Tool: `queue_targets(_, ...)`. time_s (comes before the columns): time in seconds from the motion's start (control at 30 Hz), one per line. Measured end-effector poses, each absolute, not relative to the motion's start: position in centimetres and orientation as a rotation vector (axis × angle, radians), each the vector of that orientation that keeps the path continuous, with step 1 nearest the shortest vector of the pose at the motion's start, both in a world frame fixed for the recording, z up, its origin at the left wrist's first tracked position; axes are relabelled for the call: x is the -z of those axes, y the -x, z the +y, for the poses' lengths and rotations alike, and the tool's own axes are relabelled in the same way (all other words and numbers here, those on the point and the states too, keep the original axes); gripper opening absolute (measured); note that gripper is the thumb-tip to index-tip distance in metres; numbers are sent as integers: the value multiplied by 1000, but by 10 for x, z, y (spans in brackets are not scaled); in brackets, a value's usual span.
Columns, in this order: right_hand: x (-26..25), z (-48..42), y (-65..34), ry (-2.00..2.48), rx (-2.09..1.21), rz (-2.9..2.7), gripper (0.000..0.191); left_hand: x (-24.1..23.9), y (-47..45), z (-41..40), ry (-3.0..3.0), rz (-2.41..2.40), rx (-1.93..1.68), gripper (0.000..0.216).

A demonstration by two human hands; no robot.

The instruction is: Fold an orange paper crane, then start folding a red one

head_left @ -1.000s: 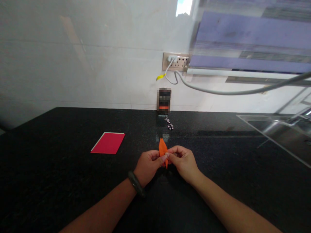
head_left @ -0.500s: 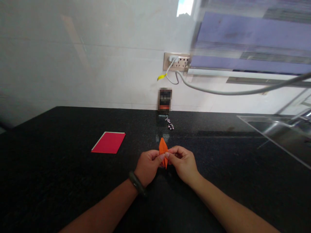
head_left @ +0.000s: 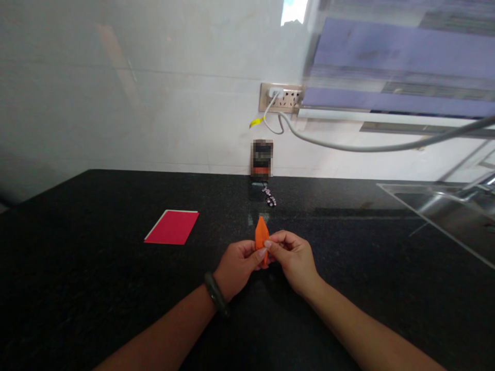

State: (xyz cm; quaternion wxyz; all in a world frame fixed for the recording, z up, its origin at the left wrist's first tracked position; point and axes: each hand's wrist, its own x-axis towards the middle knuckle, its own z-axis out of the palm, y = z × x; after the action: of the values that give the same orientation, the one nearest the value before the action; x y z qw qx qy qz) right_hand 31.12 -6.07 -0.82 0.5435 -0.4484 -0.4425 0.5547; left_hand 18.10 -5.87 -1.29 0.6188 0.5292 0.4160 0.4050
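A piece of folded orange paper [head_left: 262,233], narrow and pointed at its far end, is held up just above the black countertop [head_left: 116,288]. My left hand [head_left: 238,265] pinches its left side, thumb on the near face. From the right, my right hand [head_left: 294,257] grips the same paper between thumb and fingers, the thumb resting near its middle. Both hands are closed, and some fingertips are hidden behind the paper. A dark bangle [head_left: 216,294] circles my left wrist.
A stack of red paper sheets [head_left: 172,227] lies to the left. A phone-like device [head_left: 262,158], blurred out, leans on the wall with a beaded strap [head_left: 269,197] before it. A wall socket [head_left: 281,98] carries a grey cable [head_left: 348,148]. A metal sink [head_left: 444,206] is at right.
The orange paper has turned slightly and its far tip has shifted a little right, showing a broader face. Both hands keep their pinch on it; the right thumb has moved up slightly.
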Motion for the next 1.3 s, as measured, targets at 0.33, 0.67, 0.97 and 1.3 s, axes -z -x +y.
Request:
queue_targets(0.33, 9, -61, -312, 1063, -1444, -1185, 25, 15, -181, -60, -1422, 942, -908, 19)
queue_targets(0.67, 10, -60, -313, 993, -1441, -1142, 26, 15, -185, -61, -1287, 960, -837, 13)
queue_targets(0.97, -1, -65, -312, 964, -1431, -1201, 27, 6, -185, -65, -1267, 1009, -821, 23)
queue_targets(1.3, 7, -57, -320, 1019, -1198, -1213, 24, 4, -183, -68, -1520, 1113, -777, 28)
